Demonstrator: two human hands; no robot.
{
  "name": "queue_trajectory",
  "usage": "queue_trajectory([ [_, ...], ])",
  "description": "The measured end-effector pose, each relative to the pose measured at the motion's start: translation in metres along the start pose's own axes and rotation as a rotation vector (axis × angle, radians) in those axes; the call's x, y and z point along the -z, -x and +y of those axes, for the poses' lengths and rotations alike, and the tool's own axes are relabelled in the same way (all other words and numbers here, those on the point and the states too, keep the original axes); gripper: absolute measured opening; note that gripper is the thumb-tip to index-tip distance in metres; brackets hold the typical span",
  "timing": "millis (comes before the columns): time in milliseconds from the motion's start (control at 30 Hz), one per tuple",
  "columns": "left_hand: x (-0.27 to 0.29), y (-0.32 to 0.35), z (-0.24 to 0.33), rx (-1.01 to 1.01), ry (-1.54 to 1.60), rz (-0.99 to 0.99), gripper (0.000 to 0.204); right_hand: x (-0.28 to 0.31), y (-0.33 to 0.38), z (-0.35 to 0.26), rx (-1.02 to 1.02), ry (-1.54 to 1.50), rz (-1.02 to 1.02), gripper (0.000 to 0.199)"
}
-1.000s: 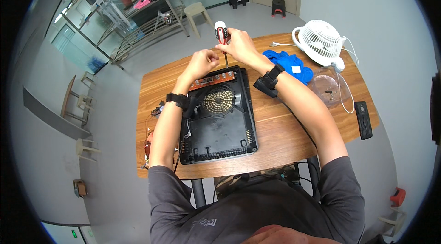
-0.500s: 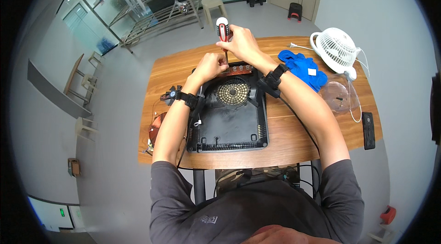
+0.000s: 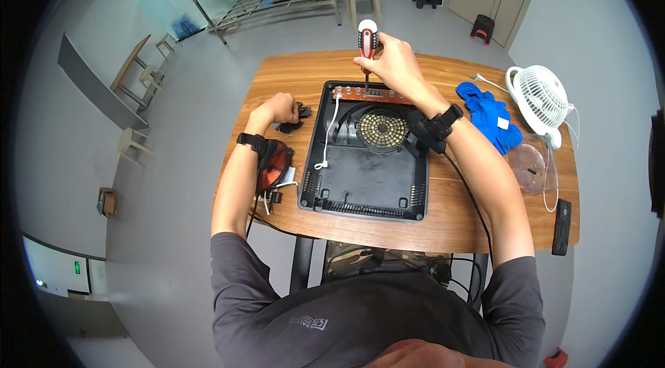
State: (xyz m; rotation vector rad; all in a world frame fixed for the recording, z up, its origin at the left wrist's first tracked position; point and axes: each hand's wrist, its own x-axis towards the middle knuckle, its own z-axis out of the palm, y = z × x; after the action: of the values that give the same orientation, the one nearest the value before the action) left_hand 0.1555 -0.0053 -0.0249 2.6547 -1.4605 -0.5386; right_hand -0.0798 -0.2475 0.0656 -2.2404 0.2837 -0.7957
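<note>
My right hand is closed around a screwdriver with a red, black and white handle. The tool stands upright, its shaft meeting a narrow reddish-brown circuit board along the far edge of an open black plastic housing. A round grille sits in that housing, and a white cable runs from the board down its left side. Left of the housing, my left hand has curled fingers at a black part; what lies within them is hidden.
A copper coil disc with wires lies near my left wrist. To the right are a blue cloth, a white fan, a clear container with small dark pieces, and a black strip-shaped object at the table's edge.
My left hand has left the board and moved left and nearer, to the black part beside the housing. My right hand still holds the screwdriver upright at the board. The view has shifted.
</note>
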Motion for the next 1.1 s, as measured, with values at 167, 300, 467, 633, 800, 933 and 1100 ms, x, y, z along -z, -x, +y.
queue_trajectory([
  [167,-0.027,0.004,-0.008,-0.024,-0.191,-0.087,0.015,-0.01,-0.001,-0.001,0.036,0.04,-0.004,0.038],
  [300,-0.034,0.005,0.008,0.038,-0.251,-0.043,0.019,-0.012,0.0,0.002,0.04,0.091,-0.008,0.038],
  [467,-0.03,0.01,0.018,0.048,-0.215,-0.075,0.02,-0.008,0.004,0.007,0.042,0.108,-0.028,0.033],
  [633,-0.026,0.008,0.021,0.091,-0.174,-0.126,0.024,0.0,0.003,0.006,0.016,-0.003,0.004,0.039],
  [800,0.016,0.015,0.026,0.04,-0.107,-0.055,0.021,0.028,0.006,-0.006,0.023,0.053,0.037,0.041],
  [933,0.062,0.014,0.031,-0.071,-0.043,0.231,0.021,0.055,0.006,-0.004,0.022,0.1,0.09,0.043],
  [1100,0.098,0.014,0.124,-0.343,0.089,0.4,0.023,0.081,0.014,0.018,0.017,0.236,0.135,0.045],
])
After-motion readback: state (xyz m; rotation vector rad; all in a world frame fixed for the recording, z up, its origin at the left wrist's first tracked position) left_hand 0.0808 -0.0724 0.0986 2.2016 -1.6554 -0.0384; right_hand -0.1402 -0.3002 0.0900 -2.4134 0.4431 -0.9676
